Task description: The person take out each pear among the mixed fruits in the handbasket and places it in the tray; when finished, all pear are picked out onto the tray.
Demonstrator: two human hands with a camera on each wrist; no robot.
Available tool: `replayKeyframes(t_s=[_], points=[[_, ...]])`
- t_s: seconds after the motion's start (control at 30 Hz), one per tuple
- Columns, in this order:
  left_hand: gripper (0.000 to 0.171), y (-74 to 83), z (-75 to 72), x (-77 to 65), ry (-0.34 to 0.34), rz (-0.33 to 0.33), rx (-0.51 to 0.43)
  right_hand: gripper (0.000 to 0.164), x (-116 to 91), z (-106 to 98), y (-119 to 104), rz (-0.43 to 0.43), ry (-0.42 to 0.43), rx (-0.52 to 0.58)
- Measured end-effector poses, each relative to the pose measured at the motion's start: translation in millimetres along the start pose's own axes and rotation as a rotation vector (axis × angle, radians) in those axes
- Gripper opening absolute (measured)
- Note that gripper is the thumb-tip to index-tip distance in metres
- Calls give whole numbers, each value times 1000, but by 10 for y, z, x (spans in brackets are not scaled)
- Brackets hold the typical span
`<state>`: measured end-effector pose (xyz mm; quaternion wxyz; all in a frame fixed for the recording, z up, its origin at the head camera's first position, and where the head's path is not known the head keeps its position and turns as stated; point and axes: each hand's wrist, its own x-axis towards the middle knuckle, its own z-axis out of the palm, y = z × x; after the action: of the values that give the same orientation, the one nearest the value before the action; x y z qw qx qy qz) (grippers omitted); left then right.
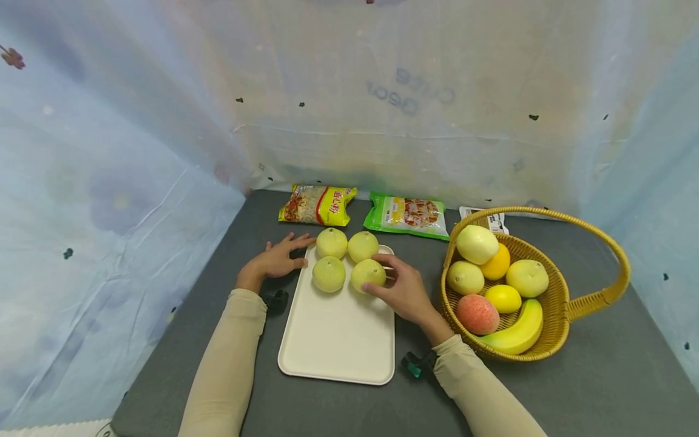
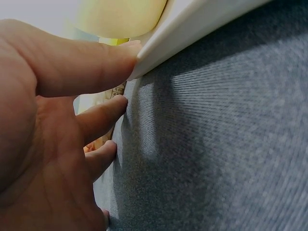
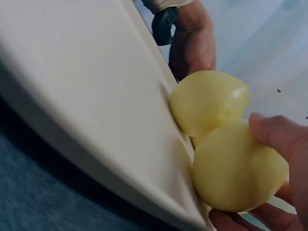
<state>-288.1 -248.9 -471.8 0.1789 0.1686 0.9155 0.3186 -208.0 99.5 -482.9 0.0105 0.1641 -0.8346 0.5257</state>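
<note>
A white tray (image 1: 338, 346) lies on the dark table, with several pale yellow-green pomelos grouped at its far end. My right hand (image 1: 403, 286) grips the near right pomelo (image 1: 367, 275), thumb on one side and fingers round the other. In the right wrist view that pomelo (image 3: 238, 168) sits low by the tray surface, against a second pomelo (image 3: 207, 103). At the tray's far left edge is my left hand (image 1: 277, 256), palm down with fingers spread. Its thumb (image 2: 91, 67) touches the tray rim (image 2: 159, 53) in the left wrist view, while the other fingertips rest on the table.
To the right stands a wicker basket (image 1: 562, 328) with a tall handle, holding a banana (image 1: 521, 334), a peach (image 1: 477, 314) and several yellow or orange fruits. Behind the tray lie a yellow food packet (image 1: 318, 205) and a green one (image 1: 406, 215). Hanging cloth borders the table.
</note>
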Motion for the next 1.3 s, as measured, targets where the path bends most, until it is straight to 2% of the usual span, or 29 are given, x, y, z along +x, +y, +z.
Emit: replayKeyframes(t_s=[0.27, 0.43, 0.57, 0.7, 0.77, 0.83, 0.93, 1.03, 1.17, 1.3], points=[[67, 2, -16, 5, 2, 5, -3, 72, 19, 37, -10, 30, -4, 52], [67, -4, -20, 10, -3, 5, 5, 73, -20, -30, -63, 34, -13, 11], [68, -19, -22, 19, -10, -1, 16, 73, -114, -126, -161, -3, -20, -61], [68, -26, -21, 27, -10, -4, 20, 74, -288, -292, -290, -59, -30, -85], [68, -18, -20, 27, -12, -5, 18, 74, -397, -424, -357, -86, -51, -66], [68, -6, -19, 24, -14, -6, 17, 71, -500, -593, -405, -109, -95, 5], [68, 2, -22, 22, -17, -8, 18, 66, -627, -905, -450, -109, -167, 128], [68, -9, -22, 26, -16, -9, 20, 60, -707, -1247, -445, -88, -196, 206], [69, -22, -16, 32, -16, -8, 18, 56, -769, -1698, -434, -77, -150, 114], [69, -28, -8, 32, -14, -8, 17, 54, -763, -2093, -483, -38, -66, -95]])
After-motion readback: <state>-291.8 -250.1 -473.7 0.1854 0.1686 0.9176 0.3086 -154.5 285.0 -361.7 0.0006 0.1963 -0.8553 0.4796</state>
